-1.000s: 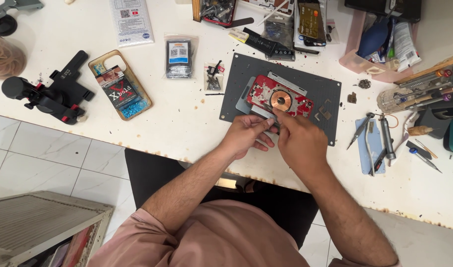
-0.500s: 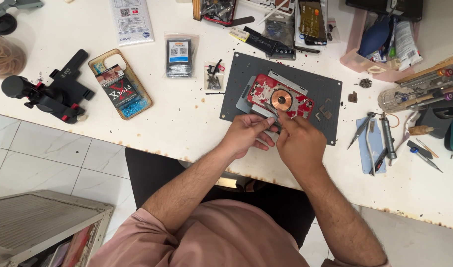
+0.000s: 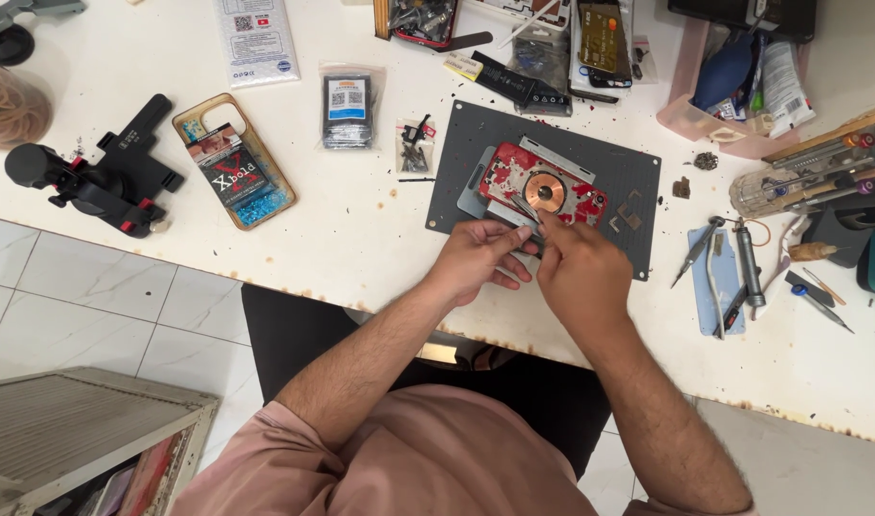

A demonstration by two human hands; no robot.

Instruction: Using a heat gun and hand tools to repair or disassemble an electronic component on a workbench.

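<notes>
both hands work at the near edge of an opened phone back on a grey mat.

the red phone back (image 3: pixel 542 191) with its copper coil lies flat on the grey work mat (image 3: pixel 638 172), on the white table (image 3: pixel 361 229). the left hand (image 3: pixel 480 260) pinches the phone's near edge, fingers curled together. the right hand (image 3: pixel 581 277) pinches a thin tool (image 3: pixel 525 210) angled onto the phone; its tip is too small to make out. tweezers and screwdrivers (image 3: pixel 734 277) lie well apart to the right, a phone case (image 3: pixel 235 161) to the left.

Opened phone (image 3: pixel 542 194) on mat (image 3: pixel 638 167) mid-table, both hands at its near edge, tweezers (image 3: pixel 710 277) right, phone case (image 3: pixel 234 161) left.
</notes>
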